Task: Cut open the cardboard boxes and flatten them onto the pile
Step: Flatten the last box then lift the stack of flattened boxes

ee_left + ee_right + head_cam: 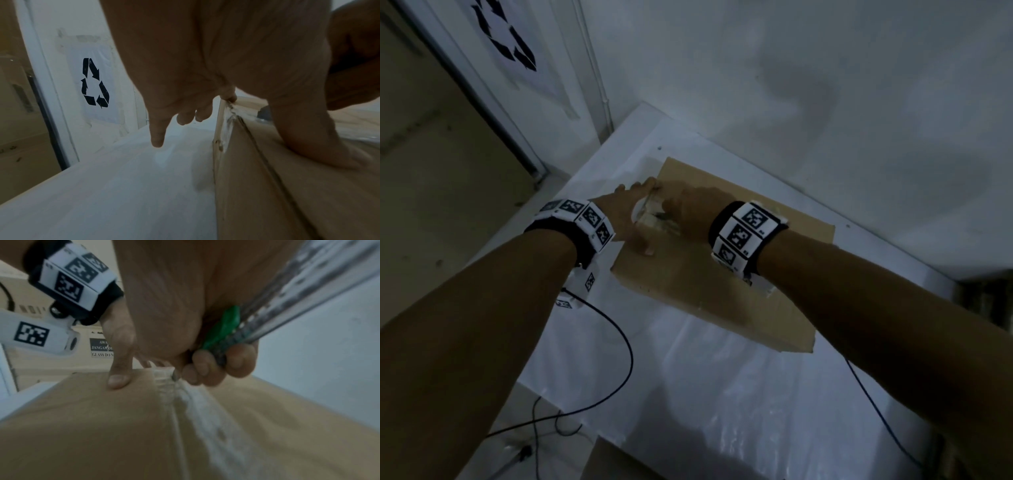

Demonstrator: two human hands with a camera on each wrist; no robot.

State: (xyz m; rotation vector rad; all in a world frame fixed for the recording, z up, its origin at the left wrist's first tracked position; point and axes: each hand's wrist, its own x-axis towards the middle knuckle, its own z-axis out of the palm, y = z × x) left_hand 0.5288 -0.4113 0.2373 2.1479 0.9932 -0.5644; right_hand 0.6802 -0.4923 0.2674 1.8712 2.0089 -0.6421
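One brown cardboard box (698, 284) lies at frame centre on the white surface (688, 394), its top seam covered in torn, whitish tape. Left hand (633, 219) braces the box's far corner, thumb pressed on top. Right hand (688, 212) grips a green-and-metal cutter (228, 335), blade at the seam.

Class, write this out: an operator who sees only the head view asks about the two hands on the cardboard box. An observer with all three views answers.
Operator: What is the right hand holding?
Observer: The right hand grips a cutter with a green slider.
Operator: Where is its tip?
Observer: On the white tape along the seam of the box.
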